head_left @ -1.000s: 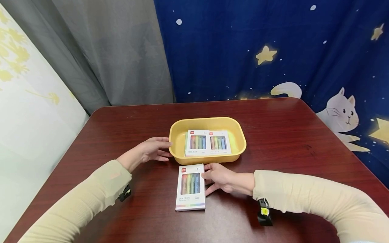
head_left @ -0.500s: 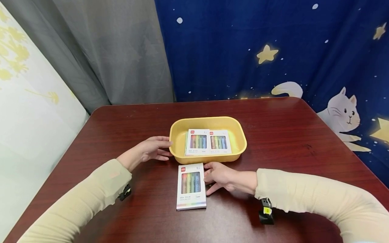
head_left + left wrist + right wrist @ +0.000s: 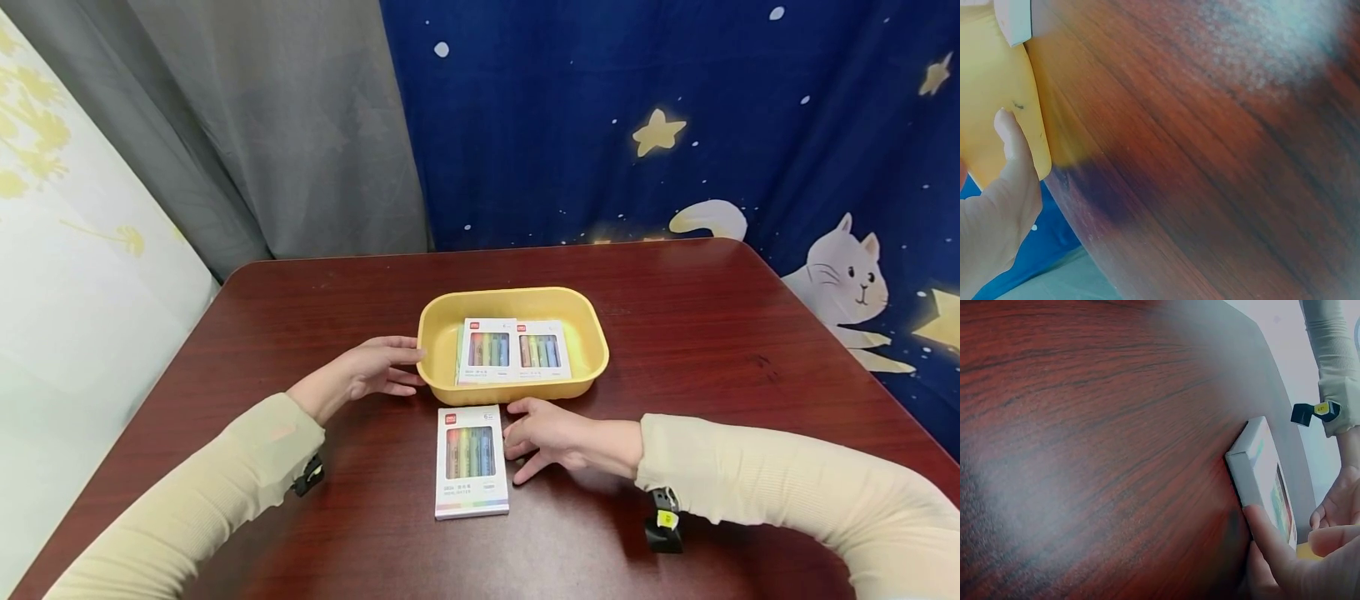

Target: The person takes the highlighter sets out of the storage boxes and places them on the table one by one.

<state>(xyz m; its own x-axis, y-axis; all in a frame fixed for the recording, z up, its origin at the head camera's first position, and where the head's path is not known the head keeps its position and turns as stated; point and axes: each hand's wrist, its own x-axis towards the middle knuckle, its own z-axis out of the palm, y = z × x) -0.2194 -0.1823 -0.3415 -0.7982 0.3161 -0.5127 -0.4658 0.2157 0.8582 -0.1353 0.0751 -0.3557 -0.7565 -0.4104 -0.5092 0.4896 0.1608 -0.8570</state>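
Note:
A white box of highlighters [image 3: 472,462] with a clear window lies flat on the table in front of a yellow plastic basin [image 3: 525,392]. My right hand [image 3: 551,436] is at the box's right edge, fingers spread and loosely bent; in the right wrist view a fingertip meets the side of the box [image 3: 1249,478]. My left hand [image 3: 378,367] rests its nearly straight fingers against the basin's left end. In the left wrist view one finger lies along the yellow wall [image 3: 1022,94]. Inside the basin are two similar highlighter boxes, the left one [image 3: 488,353] overlapping the right one [image 3: 543,351].
A greenish edge [image 3: 459,354] shows beneath the left box in the basin. The dark red wooden table [image 3: 697,333] reaches back to a grey curtain [image 3: 337,125] and a blue starry curtain [image 3: 562,125]. A white patterned surface [image 3: 82,292] stands at the left.
My right hand has drawn slightly to the right, away from the box's edge. The box has shifted only a little. My left hand and the basin hold still.

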